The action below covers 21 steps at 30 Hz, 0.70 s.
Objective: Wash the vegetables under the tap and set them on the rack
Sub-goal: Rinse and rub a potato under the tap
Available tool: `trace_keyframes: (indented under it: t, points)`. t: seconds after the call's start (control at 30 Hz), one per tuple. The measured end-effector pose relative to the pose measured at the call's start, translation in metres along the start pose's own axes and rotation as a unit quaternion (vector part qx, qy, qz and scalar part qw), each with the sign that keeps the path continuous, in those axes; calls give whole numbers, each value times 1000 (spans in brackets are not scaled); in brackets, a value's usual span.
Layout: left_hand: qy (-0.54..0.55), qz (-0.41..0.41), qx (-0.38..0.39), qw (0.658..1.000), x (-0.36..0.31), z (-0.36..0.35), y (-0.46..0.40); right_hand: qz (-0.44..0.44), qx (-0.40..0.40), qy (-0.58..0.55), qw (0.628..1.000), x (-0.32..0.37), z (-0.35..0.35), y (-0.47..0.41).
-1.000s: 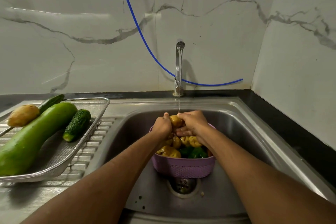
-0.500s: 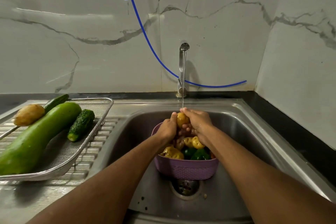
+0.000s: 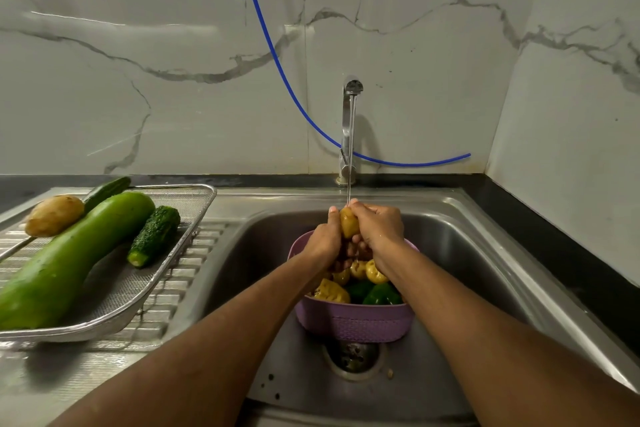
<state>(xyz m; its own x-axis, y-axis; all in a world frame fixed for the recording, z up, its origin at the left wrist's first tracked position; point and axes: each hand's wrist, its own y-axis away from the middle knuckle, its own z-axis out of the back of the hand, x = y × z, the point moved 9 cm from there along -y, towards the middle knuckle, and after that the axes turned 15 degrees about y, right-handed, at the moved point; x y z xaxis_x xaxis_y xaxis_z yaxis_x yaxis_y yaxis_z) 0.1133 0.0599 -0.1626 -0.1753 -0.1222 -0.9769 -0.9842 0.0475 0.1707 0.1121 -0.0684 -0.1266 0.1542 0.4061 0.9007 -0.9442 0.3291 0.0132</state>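
Under tap | both hands grip potato | above basket

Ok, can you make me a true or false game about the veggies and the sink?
1. Both hands, left hand and right hand, hold one potato under the water. True.
2. The tap is off. False: a thin stream runs from it.
3. The basket in the sink is red. False: it is purple.
4. A big green gourd lies on the rack. True.
5. The rack holds only one vegetable. False: several lie there.
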Motion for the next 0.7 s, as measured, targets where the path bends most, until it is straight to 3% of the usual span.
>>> trace_keyframes:
  t: [0.13, 0.3, 0.53, 0.7]
  points:
    - [-15, -20, 25, 999, -5, -5, 4, -11, 26, -28, 999, -1, -2, -1]
    - [35, 4, 1, 999, -3, 6, 3, 15, 131, -60, 989, 2, -14, 5]
    - [67, 16, 34, 997, 1, -6, 8, 1, 43, -83, 996, -3, -1, 7]
    - [84, 12, 37, 996, -4, -6, 9, -13, 72, -102, 992, -1, -4, 4]
